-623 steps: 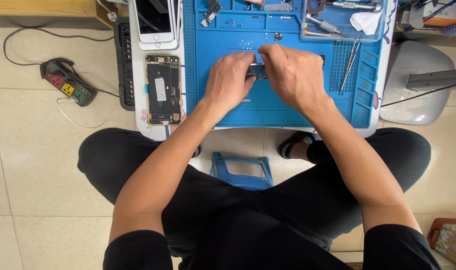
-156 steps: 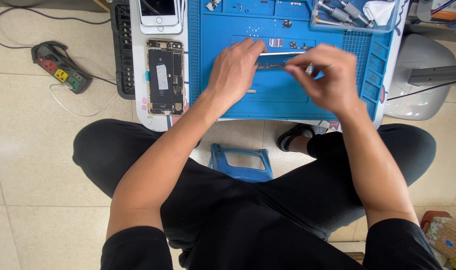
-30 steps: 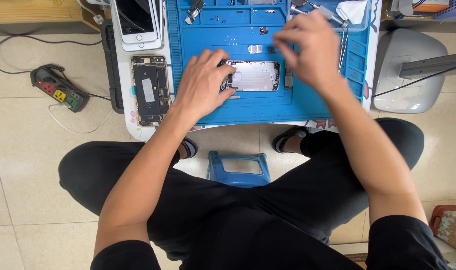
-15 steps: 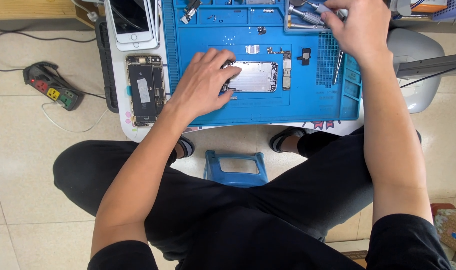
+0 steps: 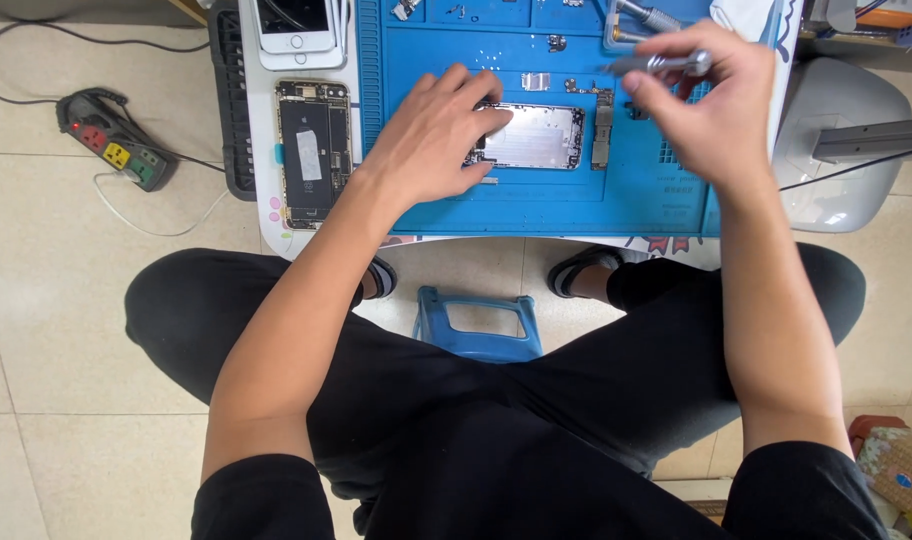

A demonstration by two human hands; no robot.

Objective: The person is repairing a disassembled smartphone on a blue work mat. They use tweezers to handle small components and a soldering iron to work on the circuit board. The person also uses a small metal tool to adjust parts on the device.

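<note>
The right hand [image 5: 711,105] now pinches a slim silver metal screwdriver [image 5: 661,65], having reached up to the tool tray at the bench's far edge half a second ago and come back with it, tip pointing left above the work. The left hand [image 5: 431,140] still lies flat, fingers spread, pressing down the left end of the silver metal phone back housing [image 5: 531,135] on the blue silicone repair mat [image 5: 536,205]. Just right of the housing lies a narrow dark circuit board [image 5: 603,128]. Further left, off the mat, an opened phone with a black battery [image 5: 311,150] rests on the white bench [image 5: 261,215].
</note>
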